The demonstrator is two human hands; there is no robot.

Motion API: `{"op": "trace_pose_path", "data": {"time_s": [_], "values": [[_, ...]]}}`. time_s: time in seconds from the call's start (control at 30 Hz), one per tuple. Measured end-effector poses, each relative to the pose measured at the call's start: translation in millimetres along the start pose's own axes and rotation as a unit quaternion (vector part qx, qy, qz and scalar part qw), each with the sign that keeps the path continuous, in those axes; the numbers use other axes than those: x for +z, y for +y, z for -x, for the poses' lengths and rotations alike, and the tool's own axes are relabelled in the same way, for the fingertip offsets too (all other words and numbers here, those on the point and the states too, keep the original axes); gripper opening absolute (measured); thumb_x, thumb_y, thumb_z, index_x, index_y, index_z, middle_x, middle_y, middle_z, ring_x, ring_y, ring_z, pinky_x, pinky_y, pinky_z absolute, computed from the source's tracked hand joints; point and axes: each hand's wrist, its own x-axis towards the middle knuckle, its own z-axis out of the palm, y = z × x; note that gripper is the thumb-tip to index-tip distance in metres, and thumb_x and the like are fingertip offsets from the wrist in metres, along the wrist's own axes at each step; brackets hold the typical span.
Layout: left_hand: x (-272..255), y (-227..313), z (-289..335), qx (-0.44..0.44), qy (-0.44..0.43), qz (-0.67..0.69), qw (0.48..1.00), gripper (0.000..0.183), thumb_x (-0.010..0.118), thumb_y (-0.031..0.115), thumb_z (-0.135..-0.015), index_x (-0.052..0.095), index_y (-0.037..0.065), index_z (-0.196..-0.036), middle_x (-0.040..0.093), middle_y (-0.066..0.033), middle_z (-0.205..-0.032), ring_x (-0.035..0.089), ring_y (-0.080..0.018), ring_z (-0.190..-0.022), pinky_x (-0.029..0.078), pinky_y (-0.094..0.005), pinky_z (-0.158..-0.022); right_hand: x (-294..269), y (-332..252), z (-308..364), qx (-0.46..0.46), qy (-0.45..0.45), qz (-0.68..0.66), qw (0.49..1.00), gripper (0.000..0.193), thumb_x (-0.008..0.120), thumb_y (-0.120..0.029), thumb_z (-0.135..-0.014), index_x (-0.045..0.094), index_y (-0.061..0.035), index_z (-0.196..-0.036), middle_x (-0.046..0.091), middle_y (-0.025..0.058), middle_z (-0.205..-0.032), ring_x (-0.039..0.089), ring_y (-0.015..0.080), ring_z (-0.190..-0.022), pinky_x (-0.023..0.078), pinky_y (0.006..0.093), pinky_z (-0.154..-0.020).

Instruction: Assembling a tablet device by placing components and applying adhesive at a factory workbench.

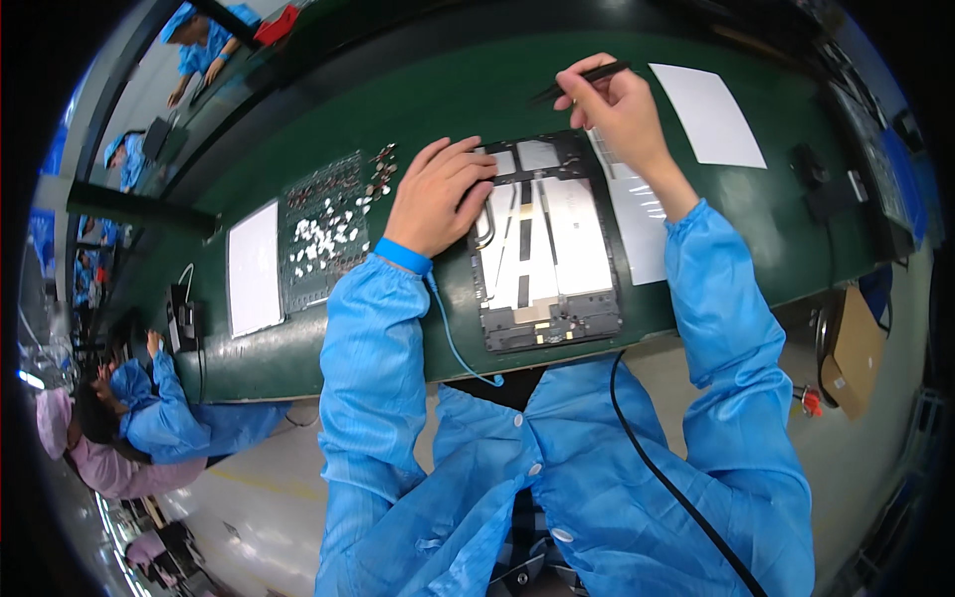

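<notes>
An opened tablet (579, 239) lies on the green bench in front of me, its silver inner plates and black frame showing. My left hand (435, 196) rests palm down at its upper left edge, fingers stretched over the corner. A blue wrist strap with a coiled cord (445, 323) circles that wrist. Beyond the tablet's upper right, my right hand (619, 109) is raised and pinches black tweezers (600, 73), tips pointing left. Nothing can be made out between the tips. A clear plastic sheet (637, 221) lies along the tablet's right side.
Left of my arm, a clear tray (326, 274) holds many small white and dark pieces, some dark ones beside it (382, 169). White sheets lie at left (256, 269) and right (708, 114). Co-workers in blue sit at left (169, 408) and across the bench. A cardboard box (852, 353) stands lower right.
</notes>
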Motion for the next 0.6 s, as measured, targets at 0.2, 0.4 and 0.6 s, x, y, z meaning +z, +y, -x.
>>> {"op": "trace_pose_path", "data": {"time_s": [0.2, 0.4, 0.6], "values": [[22, 45, -48, 0.081, -0.022, 0.078, 0.993, 0.018, 0.066, 0.02, -0.088, 0.07, 0.014, -0.104, 0.061, -0.0134, -0.124, 0.05, -0.0376, -0.127, 0.039, -0.0475, -0.107, -95, 36, 23, 0.093, -0.002, 0.026, 0.995, 0.028, 0.065, -0.03, -0.096, 0.066, -0.0032, -0.105, 0.069, 0.0061, -0.081, 0.06, 0.0078, -0.061, 0.045, 0.0193, -0.051], [62, 58, -72, 0.109, -0.104, 0.02, 0.988, 0.03, 0.053, 0.035, -0.099, 0.072, 0.024, -0.119, 0.055, -0.0144, -0.136, 0.039, -0.0372, -0.137, 0.022, -0.0523, -0.119, -99, 46, 63, 0.153, -0.033, -0.046, 0.987, 0.026, 0.064, -0.025, -0.097, 0.063, 0.0001, -0.102, 0.071, 0.0111, -0.084, 0.067, 0.012, -0.07, 0.048, 0.0212, -0.053], [60, 62, -76, 0.107, -0.118, 0.026, 0.987, 0.029, 0.051, 0.031, -0.1, 0.072, 0.023, -0.118, 0.06, -0.0135, -0.132, 0.045, -0.0339, -0.133, 0.023, -0.0524, -0.118, -93, 42, 57, 0.175, -0.054, 0.015, 0.983, 0.025, 0.063, -0.026, -0.097, 0.064, -0.0008, -0.099, 0.071, 0.0092, -0.082, 0.067, 0.0108, -0.066, 0.045, 0.0192, -0.051]]}}
